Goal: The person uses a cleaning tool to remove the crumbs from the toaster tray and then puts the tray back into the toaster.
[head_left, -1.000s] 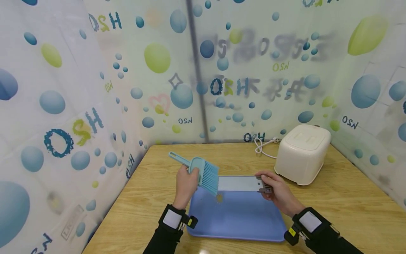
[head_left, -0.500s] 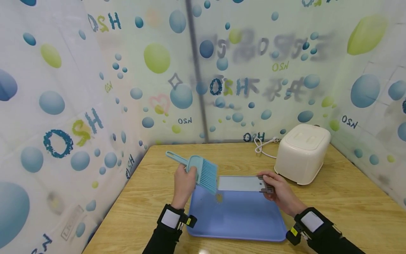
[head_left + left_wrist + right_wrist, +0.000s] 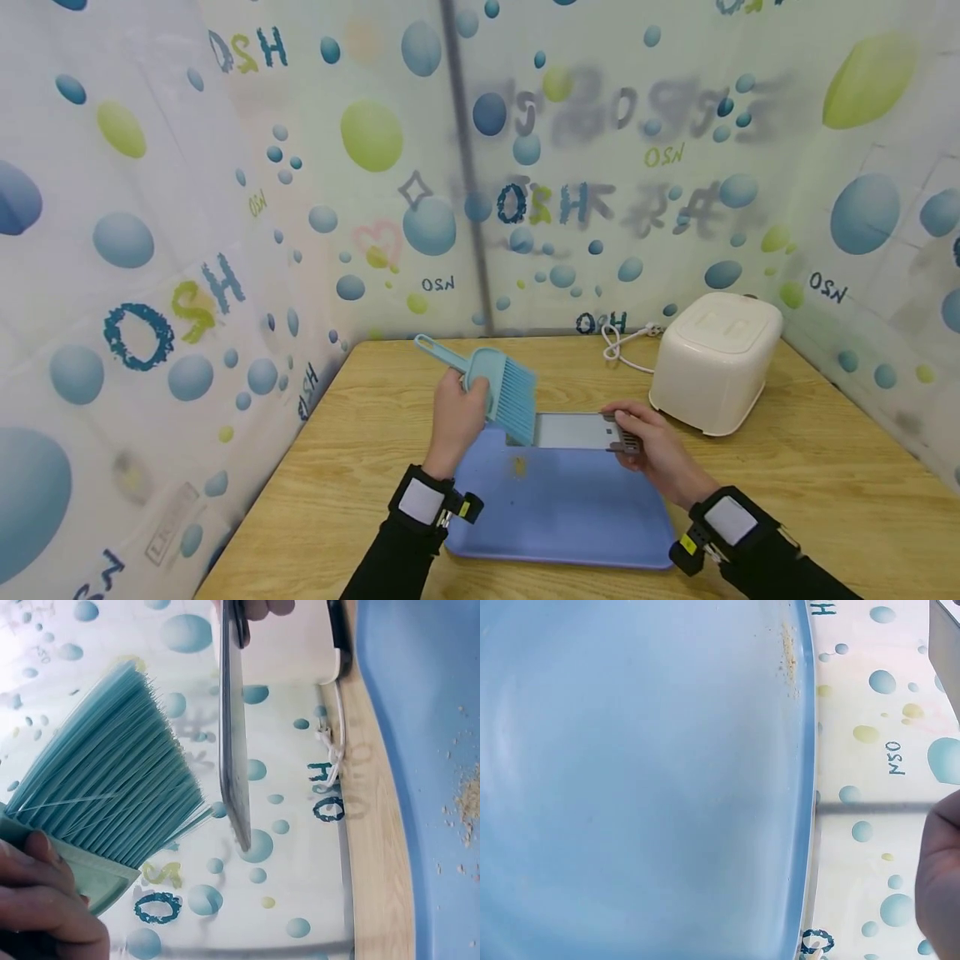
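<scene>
My left hand (image 3: 456, 423) grips a light-blue hand brush (image 3: 516, 398), thumb on its base, the handle pointing up and left. In the head view the bristles overlap the left end of a flat metal crumb tray (image 3: 573, 431). My right hand (image 3: 663, 454) pinches that tray by its grey plastic end. Edge-on in the left wrist view, the crumb tray (image 3: 235, 735) stands a little apart from the bristles (image 3: 112, 765). Below both hands lies a blue tray (image 3: 562, 517) with a small heap of crumbs (image 3: 518, 467) near its far left side.
A cream toaster (image 3: 716, 362) stands at the back right of the wooden table (image 3: 330, 467). Its white cord (image 3: 618, 346) lies coiled behind it. Printed curtains (image 3: 375, 250) enclose the table at the back and sides.
The left hand first drifts slightly left, then moves right and up, bringing the brush over the left end of the crumb tray. The right hand stays nearly still.
</scene>
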The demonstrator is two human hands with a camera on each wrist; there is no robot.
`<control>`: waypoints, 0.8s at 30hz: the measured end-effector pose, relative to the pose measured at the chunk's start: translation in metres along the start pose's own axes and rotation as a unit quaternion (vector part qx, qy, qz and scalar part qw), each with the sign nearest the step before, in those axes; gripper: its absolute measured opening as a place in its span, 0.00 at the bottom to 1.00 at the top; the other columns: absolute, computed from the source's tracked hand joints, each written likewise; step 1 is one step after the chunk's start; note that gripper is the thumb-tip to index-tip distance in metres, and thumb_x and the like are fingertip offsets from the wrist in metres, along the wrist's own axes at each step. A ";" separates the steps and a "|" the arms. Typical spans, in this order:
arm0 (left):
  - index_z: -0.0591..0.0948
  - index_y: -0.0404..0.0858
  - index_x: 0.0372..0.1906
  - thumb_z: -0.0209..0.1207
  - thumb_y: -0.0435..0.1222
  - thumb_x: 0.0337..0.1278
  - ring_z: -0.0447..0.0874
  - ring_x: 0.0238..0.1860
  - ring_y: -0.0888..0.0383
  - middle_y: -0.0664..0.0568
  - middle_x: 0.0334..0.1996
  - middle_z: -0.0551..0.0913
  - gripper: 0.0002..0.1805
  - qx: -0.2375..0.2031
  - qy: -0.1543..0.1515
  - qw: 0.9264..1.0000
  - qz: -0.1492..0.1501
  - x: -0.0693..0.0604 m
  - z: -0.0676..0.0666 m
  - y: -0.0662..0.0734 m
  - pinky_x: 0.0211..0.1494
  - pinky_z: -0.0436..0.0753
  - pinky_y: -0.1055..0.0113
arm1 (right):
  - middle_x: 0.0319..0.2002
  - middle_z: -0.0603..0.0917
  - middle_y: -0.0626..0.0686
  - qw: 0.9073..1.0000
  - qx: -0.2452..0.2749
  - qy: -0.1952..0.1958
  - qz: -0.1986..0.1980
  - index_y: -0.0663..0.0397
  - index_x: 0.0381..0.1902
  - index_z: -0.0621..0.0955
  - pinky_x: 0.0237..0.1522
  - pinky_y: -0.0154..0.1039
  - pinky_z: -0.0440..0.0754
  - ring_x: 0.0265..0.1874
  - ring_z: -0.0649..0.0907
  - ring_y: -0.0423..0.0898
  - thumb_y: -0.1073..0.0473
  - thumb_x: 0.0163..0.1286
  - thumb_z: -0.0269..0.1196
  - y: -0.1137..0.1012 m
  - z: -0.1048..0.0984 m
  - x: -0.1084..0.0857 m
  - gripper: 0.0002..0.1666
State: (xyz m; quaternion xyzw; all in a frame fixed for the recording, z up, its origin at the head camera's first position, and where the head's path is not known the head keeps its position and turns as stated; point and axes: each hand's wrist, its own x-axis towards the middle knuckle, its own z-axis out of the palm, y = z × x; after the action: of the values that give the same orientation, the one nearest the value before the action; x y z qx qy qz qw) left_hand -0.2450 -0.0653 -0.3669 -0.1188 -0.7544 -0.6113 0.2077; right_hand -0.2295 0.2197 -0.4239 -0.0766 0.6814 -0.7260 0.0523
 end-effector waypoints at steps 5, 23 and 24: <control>0.79 0.32 0.50 0.49 0.30 0.64 0.83 0.25 0.58 0.45 0.33 0.85 0.14 -0.002 -0.036 0.999 -0.003 0.001 0.014 0.009 0.25 0.80 0.66 | 0.38 0.76 0.54 1.000 0.001 0.003 -0.001 0.65 0.61 0.72 0.23 0.34 0.69 0.21 0.73 0.44 0.54 0.83 0.46 0.001 0.005 0.000 0.21; 0.76 0.33 0.51 0.48 0.32 0.65 0.73 0.12 0.60 0.51 0.20 0.80 0.13 -0.037 -0.094 0.994 -0.045 -0.004 0.053 0.025 0.15 0.71 0.70 | 0.39 0.78 0.54 1.000 0.010 -0.016 0.001 0.59 0.59 0.74 0.24 0.35 0.69 0.23 0.74 0.44 0.54 0.83 0.47 0.000 0.011 0.003 0.18; 0.76 0.34 0.50 0.48 0.32 0.65 0.73 0.12 0.60 0.52 0.20 0.80 0.12 -0.039 -0.094 0.994 -0.046 -0.006 0.056 0.025 0.15 0.72 0.69 | 0.38 0.78 0.54 1.000 0.011 -0.016 0.001 0.58 0.59 0.74 0.24 0.35 0.69 0.22 0.73 0.44 0.54 0.83 0.47 0.000 0.012 0.002 0.18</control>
State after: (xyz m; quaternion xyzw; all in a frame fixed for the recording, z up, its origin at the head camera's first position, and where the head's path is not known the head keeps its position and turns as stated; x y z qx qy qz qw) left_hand -0.2386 -0.0051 -0.3572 -0.1487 -0.7505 -0.6357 0.1026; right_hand -0.2296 0.2075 -0.4230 -0.0873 0.6721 -0.7324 0.0650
